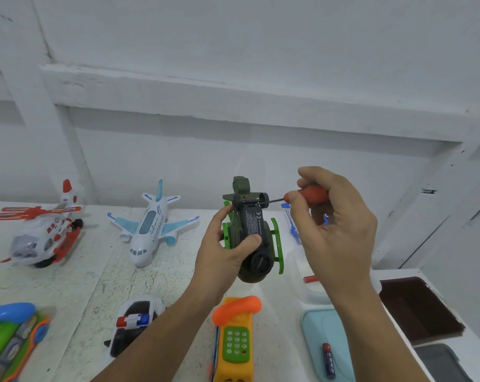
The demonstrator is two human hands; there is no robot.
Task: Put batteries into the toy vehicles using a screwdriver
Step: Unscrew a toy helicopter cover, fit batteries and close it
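Note:
My left hand grips a green toy helicopter, held underside up above the table, thumb on its black battery cover. My right hand pinches the orange handle of a small screwdriver. The thin black shaft points left, and its tip meets the underside near the black wheels. A blue and red battery lies on a pale blue tray at the lower right. Beside my right wrist lies a small red battery.
On the white table stand a red and white toy helicopter, a white and blue toy airplane, a police car, an orange toy phone and a green and blue toy. A dark brown box sits at the right edge.

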